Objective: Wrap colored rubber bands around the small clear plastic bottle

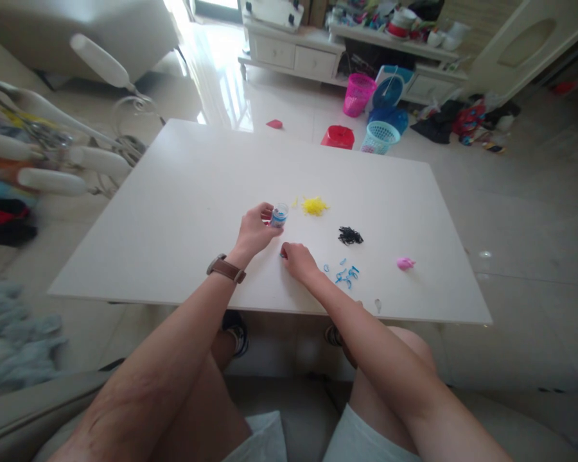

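Forearms (149,366) nearest, reaching over the table's (173,173) near edge. Left hand (257,229) grasps a clear jar (280,215) with blue inside, mid-table between near and far edges. Right hand (298,260) pinched closed, apparently on a small blue bit (282,255); too small to confirm. Blue loops (348,276) lie toward the near edge. Step, judged: handling blue pieces singly beside the jar. Next move calls for a steady jar and fine fingertip control.

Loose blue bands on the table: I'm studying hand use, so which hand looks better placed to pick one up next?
Probably the right hand: it is nearer the blue bands, while the left hand, farther off, holds the clear jar. Something small and blue may be in the right fingers.
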Action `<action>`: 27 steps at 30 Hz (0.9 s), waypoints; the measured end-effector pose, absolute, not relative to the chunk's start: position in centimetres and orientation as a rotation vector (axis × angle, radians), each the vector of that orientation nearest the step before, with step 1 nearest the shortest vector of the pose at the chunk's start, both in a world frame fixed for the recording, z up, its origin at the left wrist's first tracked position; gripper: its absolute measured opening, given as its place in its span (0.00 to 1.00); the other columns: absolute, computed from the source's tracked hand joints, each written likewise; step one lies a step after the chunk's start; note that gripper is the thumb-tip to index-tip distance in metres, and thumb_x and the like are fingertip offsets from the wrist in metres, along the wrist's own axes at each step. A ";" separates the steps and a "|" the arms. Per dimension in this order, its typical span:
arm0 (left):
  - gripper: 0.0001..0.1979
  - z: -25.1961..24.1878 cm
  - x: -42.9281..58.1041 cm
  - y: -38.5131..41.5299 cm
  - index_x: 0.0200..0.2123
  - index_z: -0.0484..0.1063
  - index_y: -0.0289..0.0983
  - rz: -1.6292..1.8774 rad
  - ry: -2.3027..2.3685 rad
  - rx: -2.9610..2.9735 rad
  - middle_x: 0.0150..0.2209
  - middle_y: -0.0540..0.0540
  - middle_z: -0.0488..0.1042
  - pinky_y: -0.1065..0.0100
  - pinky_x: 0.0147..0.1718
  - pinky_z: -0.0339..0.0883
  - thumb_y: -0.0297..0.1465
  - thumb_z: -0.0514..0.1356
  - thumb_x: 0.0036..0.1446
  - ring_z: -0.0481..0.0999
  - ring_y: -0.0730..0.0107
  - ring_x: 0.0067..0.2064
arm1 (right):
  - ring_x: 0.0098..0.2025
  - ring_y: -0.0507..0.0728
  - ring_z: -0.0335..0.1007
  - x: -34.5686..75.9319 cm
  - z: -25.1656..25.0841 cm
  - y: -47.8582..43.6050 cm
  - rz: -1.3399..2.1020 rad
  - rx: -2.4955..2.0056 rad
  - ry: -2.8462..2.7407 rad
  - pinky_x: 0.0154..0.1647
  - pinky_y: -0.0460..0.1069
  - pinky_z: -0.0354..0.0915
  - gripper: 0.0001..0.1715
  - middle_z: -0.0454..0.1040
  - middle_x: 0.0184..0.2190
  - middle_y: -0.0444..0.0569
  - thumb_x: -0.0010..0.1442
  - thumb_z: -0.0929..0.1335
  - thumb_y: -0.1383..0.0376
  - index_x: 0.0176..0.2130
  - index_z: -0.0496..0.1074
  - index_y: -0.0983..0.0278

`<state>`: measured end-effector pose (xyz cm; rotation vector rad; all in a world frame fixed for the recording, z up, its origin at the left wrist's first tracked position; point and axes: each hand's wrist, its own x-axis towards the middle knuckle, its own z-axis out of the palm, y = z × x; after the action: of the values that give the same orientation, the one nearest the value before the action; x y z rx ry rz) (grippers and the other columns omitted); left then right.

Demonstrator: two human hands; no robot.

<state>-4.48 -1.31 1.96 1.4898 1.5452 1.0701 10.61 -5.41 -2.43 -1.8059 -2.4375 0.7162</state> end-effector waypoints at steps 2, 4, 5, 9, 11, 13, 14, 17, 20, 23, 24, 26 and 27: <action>0.17 1.9 -4.6 -1.2 0.37 0.75 0.37 1.061 1.551 1.506 0.37 0.46 0.81 0.63 0.42 0.77 0.28 0.71 0.40 0.80 0.61 0.41 | 0.44 0.60 0.75 10.8 -2.2 -5.3 0.723 -1.813 -2.434 0.44 0.50 0.65 0.16 0.80 0.42 0.56 0.60 0.65 0.75 0.46 0.74 0.64; 0.17 1.8 -4.7 -1.1 0.37 0.75 0.38 1.044 1.560 1.522 0.37 0.46 0.81 0.63 0.41 0.76 0.27 0.70 0.40 0.80 0.61 0.41 | 0.41 0.58 0.75 11.5 -1.8 -4.7 0.781 -1.808 -2.327 0.44 0.49 0.65 0.15 0.80 0.39 0.53 0.58 0.66 0.75 0.45 0.73 0.64; 0.17 1.7 -4.8 -1.1 0.37 0.75 0.38 1.030 1.565 1.531 0.37 0.46 0.81 0.63 0.41 0.76 0.27 0.70 0.40 0.80 0.61 0.41 | 0.40 0.57 0.74 12.0 -1.5 -4.2 0.819 -1.789 -2.230 0.43 0.49 0.65 0.14 0.80 0.37 0.51 0.58 0.67 0.75 0.43 0.73 0.64; 0.17 1.2 -4.4 -1.2 0.37 0.75 0.38 0.930 1.590 1.598 0.37 0.46 0.81 0.63 0.41 0.75 0.24 0.68 0.40 0.80 0.61 0.40 | 0.35 0.54 0.73 14.3 -0.1 -2.1 0.864 -1.502 -1.692 0.41 0.48 0.68 0.05 0.77 0.34 0.46 0.59 0.67 0.68 0.39 0.71 0.63; 0.17 0.9 -3.9 -1.4 0.38 0.76 0.39 0.879 1.580 1.663 0.37 0.46 0.82 0.63 0.42 0.74 0.23 0.66 0.41 0.80 0.61 0.40 | 0.37 0.54 0.74 15.2 0.7 -1.6 0.851 -1.310 -1.526 0.43 0.49 0.69 0.06 0.77 0.35 0.46 0.60 0.68 0.64 0.39 0.71 0.62; 0.17 0.7 -3.2 -1.6 0.38 0.76 0.39 0.846 1.542 1.739 0.37 0.47 0.82 0.63 0.43 0.73 0.23 0.65 0.41 0.80 0.61 0.40 | 0.38 0.54 0.74 15.6 1.2 -1.6 0.855 -1.188 -1.484 0.43 0.49 0.70 0.08 0.77 0.35 0.45 0.60 0.69 0.62 0.40 0.72 0.62; 0.16 0.6 -2.9 -1.7 0.38 0.76 0.39 0.836 1.521 1.774 0.37 0.47 0.82 0.63 0.43 0.73 0.23 0.65 0.42 0.80 0.62 0.40 | 0.37 0.54 0.75 15.8 1.5 -1.8 0.855 -1.158 -1.497 0.43 0.49 0.71 0.08 0.77 0.34 0.45 0.59 0.69 0.62 0.40 0.72 0.61; 0.16 0.9 -2.0 -2.0 0.38 0.77 0.39 0.818 1.488 1.855 0.37 0.47 0.81 0.64 0.42 0.72 0.22 0.64 0.43 0.79 0.62 0.40 | 0.35 0.54 0.75 16.0 2.1 -2.4 0.802 -1.157 -1.585 0.42 0.50 0.71 0.05 0.78 0.32 0.44 0.59 0.71 0.63 0.37 0.74 0.61; 0.16 1.3 -1.5 -2.1 0.38 0.77 0.38 0.804 1.488 1.896 0.37 0.46 0.81 0.63 0.41 0.71 0.21 0.63 0.43 0.79 0.62 0.40 | 0.34 0.54 0.75 16.4 2.5 -2.9 0.712 -1.196 -1.691 0.41 0.50 0.71 0.03 0.79 0.31 0.44 0.59 0.72 0.64 0.34 0.75 0.61; 0.16 1.4 -1.3 -2.0 0.38 0.77 0.38 0.800 1.484 1.891 0.37 0.46 0.81 0.63 0.42 0.72 0.20 0.63 0.42 0.78 0.62 0.40 | 0.35 0.55 0.75 16.8 2.9 -3.1 0.623 -1.196 -1.794 0.42 0.51 0.70 0.03 0.78 0.31 0.45 0.60 0.73 0.64 0.33 0.78 0.61; 0.16 1.4 -1.3 -2.0 0.38 0.77 0.38 0.806 1.478 1.880 0.37 0.46 0.81 0.63 0.42 0.72 0.21 0.63 0.42 0.78 0.62 0.40 | 0.35 0.55 0.74 16.9 3.1 -3.2 0.589 -1.187 -1.818 0.42 0.51 0.70 0.04 0.78 0.32 0.46 0.61 0.72 0.64 0.33 0.78 0.61; 0.16 1.2 -1.1 -1.8 0.38 0.77 0.38 0.827 1.459 1.848 0.37 0.47 0.81 0.63 0.42 0.73 0.21 0.64 0.42 0.79 0.62 0.40 | 0.34 0.54 0.72 17.2 3.6 -3.3 0.520 -1.177 -1.832 0.40 0.50 0.70 0.05 0.76 0.32 0.46 0.62 0.71 0.64 0.33 0.79 0.61; 0.16 1.1 -1.1 -1.7 0.37 0.77 0.38 0.840 1.450 1.830 0.37 0.47 0.81 0.63 0.42 0.73 0.21 0.64 0.42 0.79 0.62 0.40 | 0.34 0.54 0.72 17.5 3.8 -3.2 0.488 -1.185 -1.819 0.39 0.50 0.70 0.06 0.75 0.32 0.46 0.62 0.70 0.65 0.33 0.79 0.61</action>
<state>-1.06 -1.74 1.13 1.8301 1.4503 0.8403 17.47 -3.24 3.84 -1.1850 -1.8192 0.4884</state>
